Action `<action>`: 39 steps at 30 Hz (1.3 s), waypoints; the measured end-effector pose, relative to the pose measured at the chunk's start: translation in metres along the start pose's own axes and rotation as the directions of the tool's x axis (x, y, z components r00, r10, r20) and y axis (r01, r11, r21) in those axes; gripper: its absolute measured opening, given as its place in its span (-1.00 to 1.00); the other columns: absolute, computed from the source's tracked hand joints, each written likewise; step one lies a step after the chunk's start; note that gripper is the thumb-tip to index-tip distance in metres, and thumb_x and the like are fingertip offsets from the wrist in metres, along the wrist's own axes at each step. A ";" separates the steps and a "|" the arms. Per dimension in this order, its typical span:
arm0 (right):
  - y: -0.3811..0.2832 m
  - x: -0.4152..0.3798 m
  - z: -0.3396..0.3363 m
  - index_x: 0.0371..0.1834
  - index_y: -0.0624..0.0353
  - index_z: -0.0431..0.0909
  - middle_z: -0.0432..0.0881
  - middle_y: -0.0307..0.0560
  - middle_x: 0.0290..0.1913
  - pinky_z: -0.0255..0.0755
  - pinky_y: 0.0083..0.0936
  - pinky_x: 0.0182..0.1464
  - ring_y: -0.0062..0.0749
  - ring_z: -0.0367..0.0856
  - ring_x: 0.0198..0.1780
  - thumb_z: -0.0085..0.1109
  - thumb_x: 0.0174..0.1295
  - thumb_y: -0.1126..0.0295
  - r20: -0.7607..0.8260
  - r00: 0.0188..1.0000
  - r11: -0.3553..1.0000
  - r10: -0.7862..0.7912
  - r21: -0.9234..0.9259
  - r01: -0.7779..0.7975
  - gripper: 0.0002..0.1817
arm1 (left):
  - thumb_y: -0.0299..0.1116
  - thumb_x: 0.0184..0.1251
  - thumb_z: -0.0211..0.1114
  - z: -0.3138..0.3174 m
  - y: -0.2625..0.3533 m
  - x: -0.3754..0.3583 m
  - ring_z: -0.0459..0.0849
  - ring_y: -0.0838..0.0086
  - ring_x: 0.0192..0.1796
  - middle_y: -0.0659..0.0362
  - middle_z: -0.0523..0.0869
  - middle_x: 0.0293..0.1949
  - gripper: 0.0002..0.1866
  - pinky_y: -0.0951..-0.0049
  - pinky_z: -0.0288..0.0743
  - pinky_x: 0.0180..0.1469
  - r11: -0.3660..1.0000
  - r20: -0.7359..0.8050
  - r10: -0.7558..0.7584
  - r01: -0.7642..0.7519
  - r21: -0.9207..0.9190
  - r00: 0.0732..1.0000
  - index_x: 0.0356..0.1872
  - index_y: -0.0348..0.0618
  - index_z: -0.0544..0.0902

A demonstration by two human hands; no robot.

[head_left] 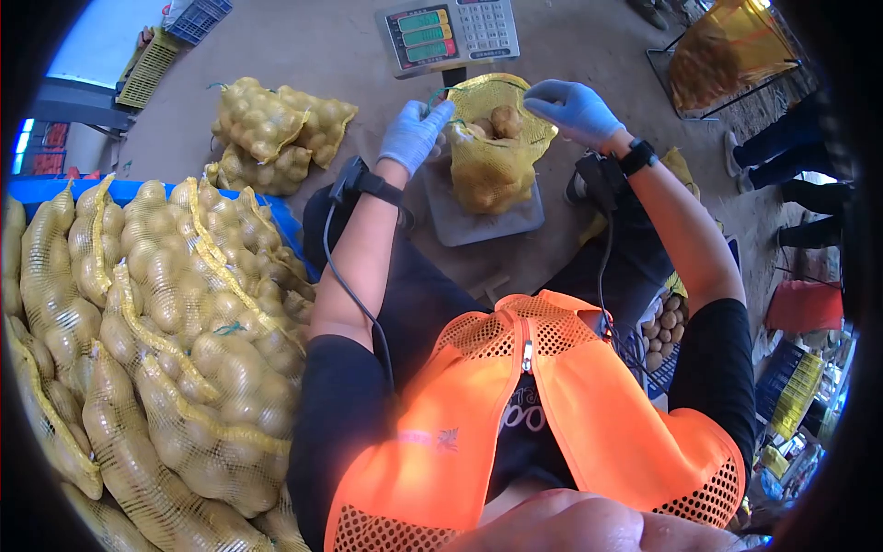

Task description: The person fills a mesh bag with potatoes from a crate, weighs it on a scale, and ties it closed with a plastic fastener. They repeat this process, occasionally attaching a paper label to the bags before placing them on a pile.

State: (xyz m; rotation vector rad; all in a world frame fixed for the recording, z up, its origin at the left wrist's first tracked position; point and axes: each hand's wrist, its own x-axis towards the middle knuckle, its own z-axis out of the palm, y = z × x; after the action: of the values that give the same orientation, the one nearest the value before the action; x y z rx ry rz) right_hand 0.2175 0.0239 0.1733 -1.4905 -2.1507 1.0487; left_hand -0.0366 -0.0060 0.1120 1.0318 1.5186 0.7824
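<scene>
A yellow mesh bag of potatoes [494, 179] stands upright on the grey scale platform [478, 225], its mouth open and potatoes showing inside. My left hand [414, 135], in a pale blue glove, is at the left side of the bag's mouth, fingers pressed together at the green drawstring. At the right rim is my right hand [577, 110], gloved too, with fingers bent together; whether it grips the mesh is hard to tell. The scale's display [449, 35] with lit green digits is just beyond the bag.
Many filled mesh bags [184, 313] are piled at the left on a blue surface. Several more bags [267, 129] lie on the floor at the back left. A crate of potatoes [664, 331] is by my right leg. People's legs [786, 147] show at the right.
</scene>
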 end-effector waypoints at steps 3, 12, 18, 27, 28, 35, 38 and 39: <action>-0.015 -0.022 -0.024 -0.05 0.14 0.54 0.65 -0.23 -0.30 0.16 -0.78 -0.63 -0.82 0.32 -0.64 0.05 0.25 0.21 -0.155 0.983 0.945 0.098 0.324 -0.044 -0.69 | 0.12 0.21 0.15 -0.011 -0.004 0.006 0.54 0.56 -0.71 0.13 0.63 -0.54 -0.53 0.61 0.34 -0.71 0.998 -0.065 -0.004 -0.001 -0.069 0.998 -0.18 -0.10 0.44; 0.126 -0.194 -0.115 -0.07 0.17 0.53 0.64 -0.17 -0.21 0.30 -0.76 -0.52 -0.71 0.46 -0.52 0.03 0.28 0.23 -0.690 0.556 0.842 0.462 0.538 -0.032 -0.72 | 0.13 0.22 0.11 -0.026 -0.018 0.017 0.54 0.55 -0.65 0.16 0.62 -0.55 -0.55 0.62 0.29 -0.67 0.979 -0.219 -0.022 -0.023 -0.203 0.975 -0.23 -0.09 0.50; 0.269 -0.413 -0.075 -0.12 0.11 0.54 0.62 -0.14 -0.29 0.47 -0.53 -0.39 -0.49 0.58 -0.39 0.10 0.22 0.06 -0.494 0.272 0.563 0.826 0.704 -0.432 -0.64 | 0.10 0.25 0.06 -0.006 -0.048 0.040 0.57 0.47 -0.42 0.13 0.65 -0.33 -0.54 0.53 0.37 -0.40 0.991 -0.190 -0.036 0.010 -0.134 0.981 -0.13 -0.10 0.54; 0.371 -0.574 0.071 0.17 0.12 0.39 0.53 -0.02 0.05 0.37 -0.37 0.10 -0.24 0.50 0.08 0.23 -0.02 -0.06 -0.227 0.071 0.184 0.971 0.527 -0.830 -0.29 | 0.05 0.36 -0.07 -0.027 -0.042 0.025 0.58 0.53 -0.31 0.26 0.65 -0.24 -0.63 0.53 0.39 -0.23 0.950 -0.139 -0.242 0.206 -0.235 0.960 -0.03 0.08 0.48; 0.381 -0.579 0.086 0.21 0.11 0.35 0.51 0.01 0.10 0.36 -0.36 0.13 -0.21 0.49 0.11 0.25 -0.05 -0.07 -0.240 0.067 0.183 0.969 0.507 -0.842 -0.24 | 0.05 0.36 -0.07 -0.031 -0.044 0.023 0.58 0.53 -0.31 0.26 0.65 -0.24 -0.63 0.53 0.39 -0.23 0.955 -0.144 -0.236 0.201 -0.219 0.961 -0.03 0.08 0.48; 0.345 -0.525 0.075 0.24 0.06 0.24 0.26 0.13 0.25 0.27 -0.32 0.25 -0.05 0.26 0.29 0.42 -0.31 0.00 -0.199 -0.081 -0.106 0.977 -0.120 -0.987 -0.05 | 0.10 0.29 0.04 -0.023 -0.055 -0.003 0.55 0.42 -0.27 0.15 0.59 -0.19 -0.53 0.46 0.44 -0.17 0.947 -0.102 -0.267 0.241 -0.210 0.958 -0.03 -0.07 0.48; 0.346 -0.519 0.068 0.20 0.09 0.28 0.29 0.11 0.21 0.29 -0.36 0.24 -0.09 0.28 0.28 0.42 -0.34 0.01 -0.216 -0.053 -0.076 0.975 -0.100 -0.992 -0.07 | 0.10 0.27 0.09 0.000 -0.047 -0.022 0.55 0.42 -0.30 0.13 0.59 -0.22 -0.53 0.47 0.46 -0.21 0.953 -0.104 -0.260 0.238 -0.186 0.960 -0.06 -0.10 0.47; 0.349 -0.520 0.066 0.17 0.11 0.31 0.29 0.09 0.20 0.29 -0.35 0.24 -0.09 0.29 0.27 0.41 -0.34 0.04 -0.213 -0.053 -0.062 0.976 -0.036 -0.997 -0.11 | 0.10 0.24 0.13 0.005 -0.045 -0.025 0.55 0.41 -0.33 0.12 0.60 -0.24 -0.53 0.48 0.47 -0.25 0.950 -0.098 -0.268 0.246 -0.191 0.959 -0.08 -0.09 0.45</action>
State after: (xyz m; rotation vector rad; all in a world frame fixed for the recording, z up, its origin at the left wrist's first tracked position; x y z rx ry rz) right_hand 0.6192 -0.4074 -0.0497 -3.2816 -0.5592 0.9359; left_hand -0.0401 -0.0468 0.0811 0.6477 1.6170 0.7898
